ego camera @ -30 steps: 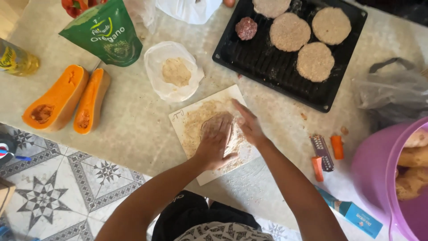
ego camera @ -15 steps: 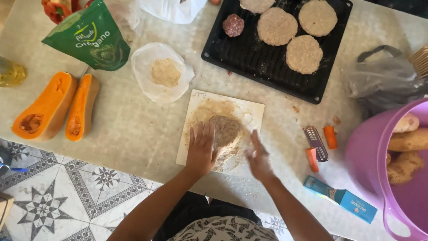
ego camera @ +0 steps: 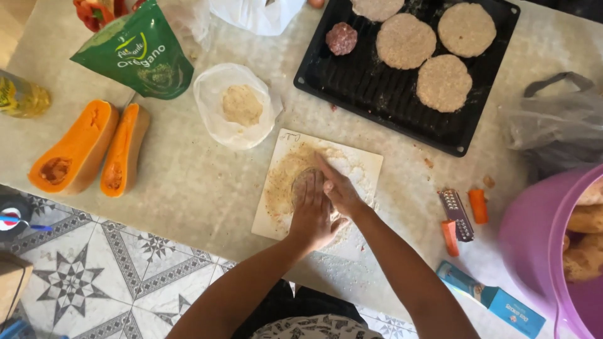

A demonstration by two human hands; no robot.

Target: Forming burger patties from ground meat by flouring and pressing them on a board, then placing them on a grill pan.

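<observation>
A white cutting board [ego camera: 358, 164] strewn with breadcrumbs lies on the table in front of me. On it sits a crumb-coated patty [ego camera: 303, 179], mostly covered by my hands. My left hand [ego camera: 313, 216] lies flat over the patty's near side, fingers pointing away from me. My right hand [ego camera: 339, 187] rests against it from the right, its fingers stretched over the patty's top. The two hands touch and enclose the patty between them.
A black grill tray [ego camera: 364, 88] at the back holds three breaded patties and a raw meat ball [ego camera: 341, 38]. Also in view: a crumb bag [ego camera: 242, 105], squash halves [ego camera: 75, 154], a green pouch [ego camera: 141, 59], a grater [ego camera: 455, 213], a purple tub [ego camera: 534, 245] and a blue box [ego camera: 490, 298].
Half a second ago my hands lay apart on either side of the patty. Now they have closed together over it. The view has shifted slightly.
</observation>
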